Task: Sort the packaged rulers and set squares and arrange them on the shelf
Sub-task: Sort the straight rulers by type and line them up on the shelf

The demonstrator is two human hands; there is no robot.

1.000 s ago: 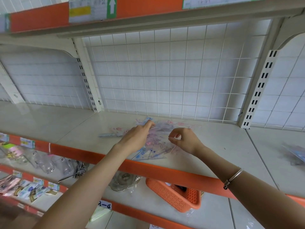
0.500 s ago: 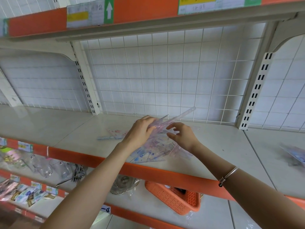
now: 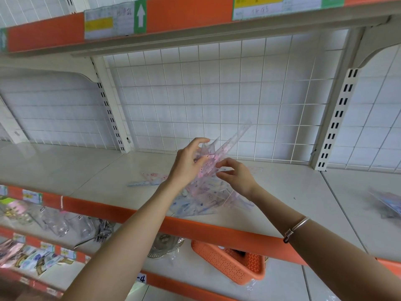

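Note:
My left hand (image 3: 186,164) holds a bunch of clear packaged rulers and set squares (image 3: 219,148), lifted off the shelf and tilted up to the right. My right hand (image 3: 236,175) pinches the lower end of one package in that bunch. Under both hands a loose pile of packaged rulers (image 3: 206,198) lies on the cream shelf (image 3: 282,192). A single packaged ruler (image 3: 145,181) lies flat to the left of the pile. More packages (image 3: 388,203) lie at the far right of the shelf.
A white wire grid (image 3: 217,94) backs the shelf, with slotted uprights (image 3: 338,118) at each side. An upper shelf with orange edge (image 3: 184,16) hangs overhead. Below are an orange basket (image 3: 230,259), clear packaged goods (image 3: 56,222) and small items (image 3: 26,257).
Both hands have lifted a bunch of packaged rulers from the pile, raising it off the shelf and tilting it upward. The right hand has moved in to grip the bunch's lower end.

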